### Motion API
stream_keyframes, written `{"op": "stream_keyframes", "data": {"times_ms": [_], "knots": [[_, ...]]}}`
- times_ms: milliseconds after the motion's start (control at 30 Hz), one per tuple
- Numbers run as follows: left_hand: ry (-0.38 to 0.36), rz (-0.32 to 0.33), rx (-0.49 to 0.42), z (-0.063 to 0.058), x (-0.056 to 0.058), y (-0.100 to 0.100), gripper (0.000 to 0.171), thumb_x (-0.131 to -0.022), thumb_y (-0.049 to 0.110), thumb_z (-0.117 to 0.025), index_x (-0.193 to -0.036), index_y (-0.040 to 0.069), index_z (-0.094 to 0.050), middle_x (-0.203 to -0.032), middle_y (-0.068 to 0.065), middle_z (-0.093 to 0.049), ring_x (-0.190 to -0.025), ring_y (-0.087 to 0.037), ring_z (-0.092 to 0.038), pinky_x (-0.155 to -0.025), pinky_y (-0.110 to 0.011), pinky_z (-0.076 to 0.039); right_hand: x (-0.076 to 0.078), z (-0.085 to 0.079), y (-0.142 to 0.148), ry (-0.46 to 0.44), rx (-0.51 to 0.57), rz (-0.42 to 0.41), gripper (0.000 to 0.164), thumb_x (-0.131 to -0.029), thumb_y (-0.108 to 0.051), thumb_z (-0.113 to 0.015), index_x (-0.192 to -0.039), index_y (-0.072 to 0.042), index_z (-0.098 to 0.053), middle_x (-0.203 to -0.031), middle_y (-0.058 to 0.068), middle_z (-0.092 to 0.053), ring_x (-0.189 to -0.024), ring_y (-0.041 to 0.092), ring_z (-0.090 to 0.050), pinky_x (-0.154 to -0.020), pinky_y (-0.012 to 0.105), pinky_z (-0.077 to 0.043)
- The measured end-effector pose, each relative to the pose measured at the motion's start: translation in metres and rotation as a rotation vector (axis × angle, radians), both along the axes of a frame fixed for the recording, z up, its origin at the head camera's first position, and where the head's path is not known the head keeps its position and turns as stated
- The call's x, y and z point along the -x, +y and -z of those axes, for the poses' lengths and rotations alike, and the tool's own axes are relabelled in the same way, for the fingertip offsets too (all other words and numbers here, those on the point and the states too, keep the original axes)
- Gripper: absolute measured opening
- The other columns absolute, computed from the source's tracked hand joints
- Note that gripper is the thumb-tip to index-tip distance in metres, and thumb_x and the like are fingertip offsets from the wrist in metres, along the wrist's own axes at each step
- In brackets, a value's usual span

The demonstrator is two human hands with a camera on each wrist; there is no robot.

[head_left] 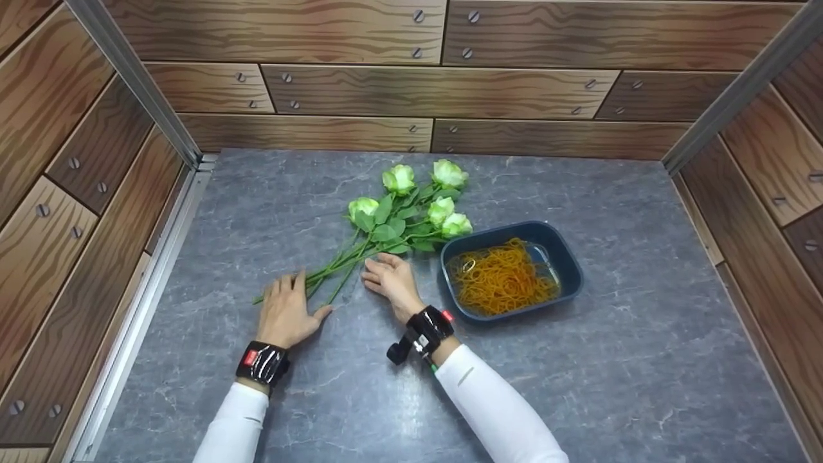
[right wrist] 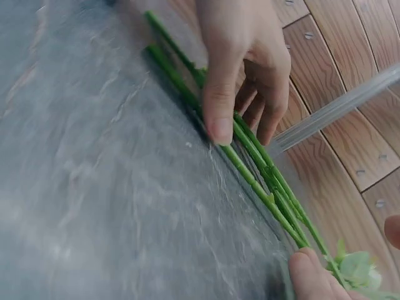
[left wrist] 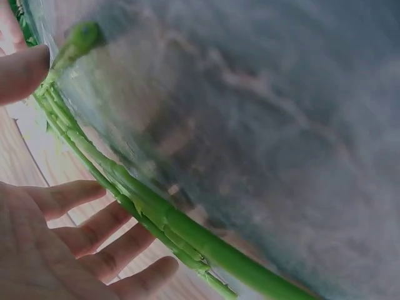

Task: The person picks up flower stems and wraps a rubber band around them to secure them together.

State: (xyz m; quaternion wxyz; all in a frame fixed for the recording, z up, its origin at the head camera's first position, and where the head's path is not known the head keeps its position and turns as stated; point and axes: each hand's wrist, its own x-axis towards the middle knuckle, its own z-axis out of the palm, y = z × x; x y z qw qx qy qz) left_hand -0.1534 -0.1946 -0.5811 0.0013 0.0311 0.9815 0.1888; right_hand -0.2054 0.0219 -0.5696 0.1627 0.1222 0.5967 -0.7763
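Note:
Several roses point(head_left: 398, 180) with pale green-white heads lie in a loose bunch, their heads toward the back wall. Their green stems point(head_left: 341, 262) run down to the left. Near the stem ends my left hand point(head_left: 289, 315) spans the bunch, thumb and fingers spread apart on either side. In the left wrist view, its extended fingers point(left wrist: 94, 234) touch the stems point(left wrist: 187, 231). My right hand point(head_left: 393, 283) is beside the stems just below the leaves, fingers slightly bent. One of its fingertips point(right wrist: 312, 275) meets the stems in the right wrist view.
Right of the roses stands a dark blue tray point(head_left: 572, 257) holding a tangle of orange-yellow rubber bands point(head_left: 501, 280). Its left corner is close to the lower rose heads. Wood-patterned walls point(head_left: 437, 90) enclose the grey marbled table point(head_left: 617, 386) at the back and both sides.

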Motion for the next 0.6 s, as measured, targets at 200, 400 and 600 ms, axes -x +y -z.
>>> {"op": "stream_keyframes", "data": {"times_ms": [200, 400, 600], "knots": [[0.039, 0.009, 0.012, 0.001, -0.005, 0.003, 0.082, -0.089, 0.043, -0.082, -0.145, -0.010, -0.052, -0.135, -0.033, -0.057, -0.128, -0.051, -0.053, -0.110, -0.062, -0.045, 0.007, 0.009, -0.005, -0.053, 0.081, 0.004, 0.064, -0.105, -0.012, -0.061, -0.155, 0.014, -0.029, -0.149, 0.030, -0.054, -0.127, 0.038, -0.068, -0.108, 0.042, -0.058], [0.079, 0.032, 0.012, 0.000, -0.012, 0.008, 0.066, -0.089, 0.034, -0.083, -0.134, -0.009, -0.060, -0.124, -0.030, -0.059, -0.118, -0.048, -0.056, -0.099, -0.060, -0.052, 0.012, 0.012, -0.009, -0.082, 0.141, 0.004, 0.025, -0.106, -0.010, -0.060, -0.125, 0.003, -0.050, -0.140, 0.025, -0.061, -0.125, 0.036, -0.070, -0.112, 0.046, -0.055], [0.088, 0.038, -0.012, -0.001, -0.015, 0.013, 0.042, -0.090, 0.016, -0.081, -0.122, -0.006, -0.065, -0.113, -0.026, -0.060, -0.108, -0.044, -0.058, -0.095, -0.057, -0.052, 0.015, 0.009, -0.012, -0.108, 0.180, -0.007, 0.008, -0.105, -0.009, -0.061, -0.107, -0.008, -0.054, -0.117, 0.011, -0.067, -0.109, 0.026, -0.071, -0.113, 0.048, -0.054]]}}
